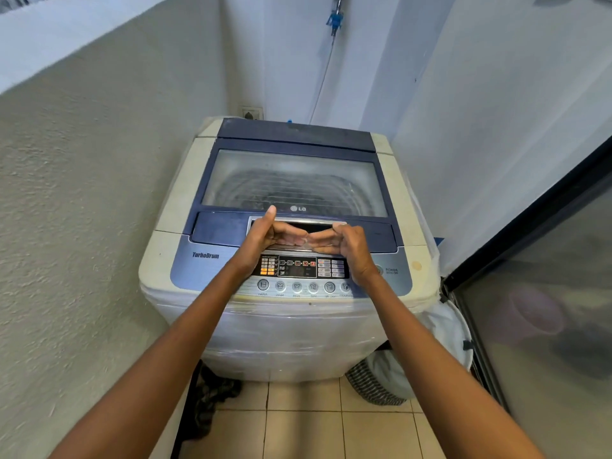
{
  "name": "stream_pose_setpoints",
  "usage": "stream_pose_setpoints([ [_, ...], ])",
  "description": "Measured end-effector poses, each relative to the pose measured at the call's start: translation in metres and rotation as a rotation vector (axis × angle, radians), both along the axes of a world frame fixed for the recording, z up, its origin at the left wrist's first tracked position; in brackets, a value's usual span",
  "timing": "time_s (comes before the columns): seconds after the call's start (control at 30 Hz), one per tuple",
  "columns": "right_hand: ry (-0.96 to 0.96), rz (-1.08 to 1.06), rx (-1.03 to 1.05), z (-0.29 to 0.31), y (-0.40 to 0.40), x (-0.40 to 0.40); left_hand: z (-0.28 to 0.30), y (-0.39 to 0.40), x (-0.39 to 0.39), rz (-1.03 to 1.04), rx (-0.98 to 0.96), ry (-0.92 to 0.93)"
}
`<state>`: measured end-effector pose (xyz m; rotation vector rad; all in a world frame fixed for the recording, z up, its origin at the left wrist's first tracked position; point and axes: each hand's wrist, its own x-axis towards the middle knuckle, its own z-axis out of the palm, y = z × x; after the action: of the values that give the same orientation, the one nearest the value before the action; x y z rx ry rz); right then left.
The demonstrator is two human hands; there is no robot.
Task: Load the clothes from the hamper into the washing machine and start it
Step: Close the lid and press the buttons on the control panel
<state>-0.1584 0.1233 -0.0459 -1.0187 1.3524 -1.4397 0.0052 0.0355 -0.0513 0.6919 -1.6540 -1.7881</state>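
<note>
A hamper (381, 380) is seen on the floor, below and right of the hands. Left hand (270, 238) and right hand (342, 241), fingers curled and tips nearly meeting, are held above the closed washer (291, 200) lid handle (308, 225); contact cannot be told.

LG on lid (298, 180), TurboDrum on control panel (205, 260)

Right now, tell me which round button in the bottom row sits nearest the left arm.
The leftmost round button, beside the left forearm; the other five run off rightward.
</note>
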Motion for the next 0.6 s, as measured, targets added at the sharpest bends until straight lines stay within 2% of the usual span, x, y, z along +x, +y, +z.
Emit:
stream_pose_setpoints([
  [0.33,0.038,-0.02,-0.073,-0.006,0.001,0.0,-0.005,-0.007,0.005,-0.069,-0.006,0.011],
  [0.6,0.061,-0.043,-0.105,-0.013,0.001,0.0,-0.012,-0.002,0.003,-0.028,-0.028,0.022],
])
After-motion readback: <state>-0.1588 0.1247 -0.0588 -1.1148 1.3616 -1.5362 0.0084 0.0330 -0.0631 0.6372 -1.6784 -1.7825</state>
